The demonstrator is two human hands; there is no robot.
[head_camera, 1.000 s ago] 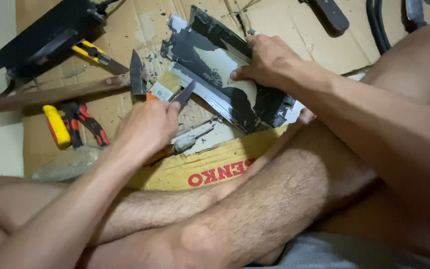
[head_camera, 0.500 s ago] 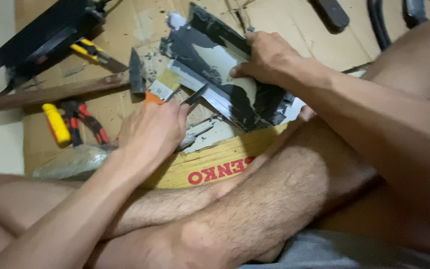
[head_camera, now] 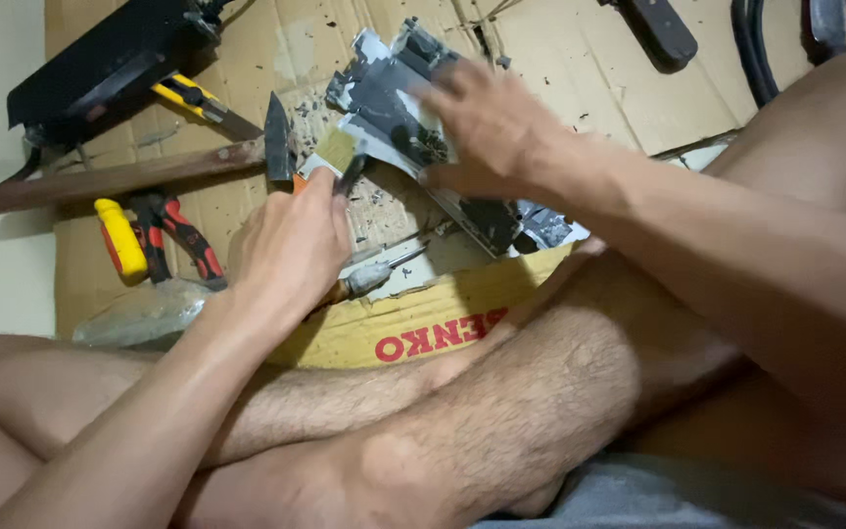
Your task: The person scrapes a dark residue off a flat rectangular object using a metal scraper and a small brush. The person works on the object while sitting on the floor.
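In the upper middle of the frame, on the flattened cardboard (head_camera: 580, 88) spread on the floor, I see the grey-and-black broken plastic-and-metal panel (head_camera: 394, 103) under my right hand (head_camera: 487, 132), whose grip presses down on it, fingers spread, blurred. My left hand (head_camera: 286, 245) is closed around a small brush (head_camera: 337, 157) whose bristles touch the panel's near edge. I judge the panel light, stiff and jagged, best held at its flat middle. Its long axis runs from upper left to lower right. A hammer (head_camera: 129, 176) and pliers (head_camera: 173, 240) lie left.
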